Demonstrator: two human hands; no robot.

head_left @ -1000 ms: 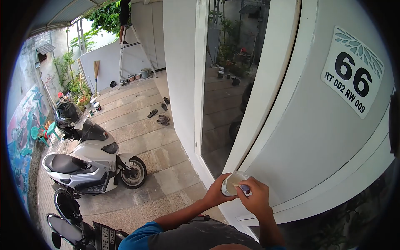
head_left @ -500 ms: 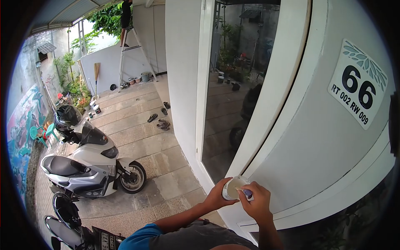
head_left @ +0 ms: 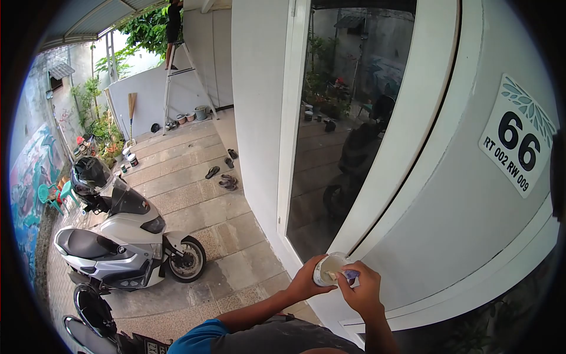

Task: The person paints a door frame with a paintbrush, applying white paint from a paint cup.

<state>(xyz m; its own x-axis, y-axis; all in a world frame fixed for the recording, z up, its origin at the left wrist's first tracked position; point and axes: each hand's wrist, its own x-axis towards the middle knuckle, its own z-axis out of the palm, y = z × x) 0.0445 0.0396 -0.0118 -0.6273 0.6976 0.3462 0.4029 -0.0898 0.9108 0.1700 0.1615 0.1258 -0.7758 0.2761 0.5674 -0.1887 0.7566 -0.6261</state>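
My left hand (head_left: 305,281) is wrapped round the side of a small white paint tub (head_left: 321,278), which is tilted so its mouth faces me. Pale paint coats the inside of the tub. In the fingers of my right hand (head_left: 362,292) is a paintbrush (head_left: 351,274) with a purple handle. Its light-coloured tip reaches inside the tub's rim. Both hands are close together in front of my body, beside the white door frame (head_left: 377,221).
A grey wall with a number 66 plate (head_left: 517,138) rises on the right, next to a glass door (head_left: 348,130). A white scooter (head_left: 118,245) is parked on the left. Farther back, a person (head_left: 174,26) stands on a stepladder (head_left: 187,76); sandals (head_left: 227,182) lie on the paving.
The view has shifted slightly, so the wall plate sits lower and farther right. The brush has moved a little within the tub, and more of its tip shows.
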